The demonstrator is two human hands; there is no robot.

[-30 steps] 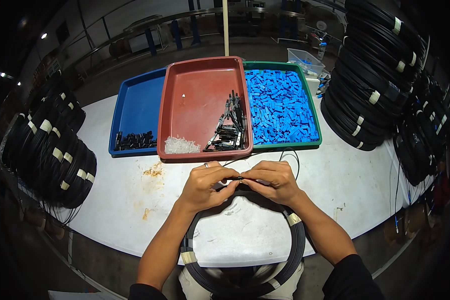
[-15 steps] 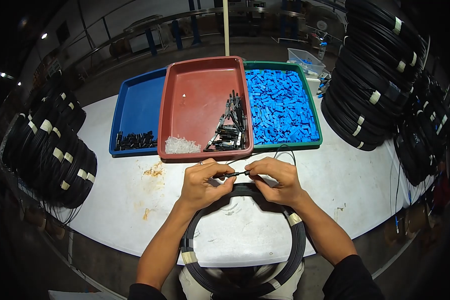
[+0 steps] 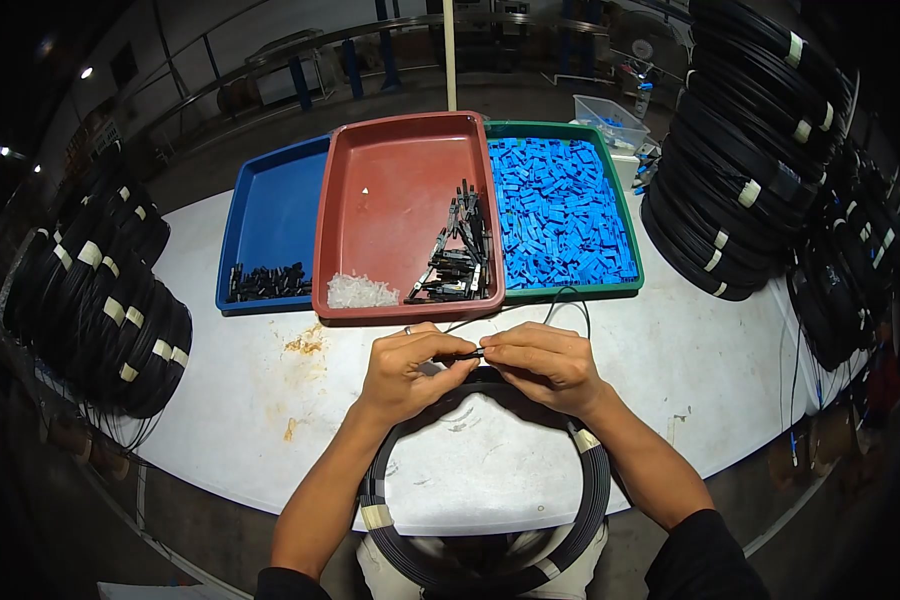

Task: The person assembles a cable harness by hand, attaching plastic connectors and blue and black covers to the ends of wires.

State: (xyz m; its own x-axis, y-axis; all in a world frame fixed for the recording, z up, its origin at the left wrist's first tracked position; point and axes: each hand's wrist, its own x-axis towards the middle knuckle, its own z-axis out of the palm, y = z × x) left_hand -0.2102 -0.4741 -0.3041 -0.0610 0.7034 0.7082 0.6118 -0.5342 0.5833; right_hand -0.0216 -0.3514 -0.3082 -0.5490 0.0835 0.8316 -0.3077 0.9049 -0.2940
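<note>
A small black connector piece (image 3: 478, 353) shows between my fingertips, just beyond the far rim of a coil of black cable (image 3: 592, 490). My left hand (image 3: 410, 368) pinches it from the left, a ring on one finger. From the right, my right hand (image 3: 545, 365) closes on the same piece, its fingertips nearly touching those of the left. Most of the piece is hidden by the fingers. A thin black cable (image 3: 588, 318) loops out behind my right hand. The coil carries pale tape bands and overhangs the near table edge above my lap.
Behind my hands stand a blue tray (image 3: 275, 215) with black parts, a red tray (image 3: 390, 220) with clear and black pieces, and a green tray (image 3: 625, 225) full of blue parts. Cable coils flank the white table (image 3: 240, 400) at left (image 3: 100, 300) and right (image 3: 750, 150). A clear bin (image 3: 610, 122) sits behind.
My right hand has moved left toward my left hand, and its fingers now cover more of the black piece. The gap between the two hands has narrowed.
</note>
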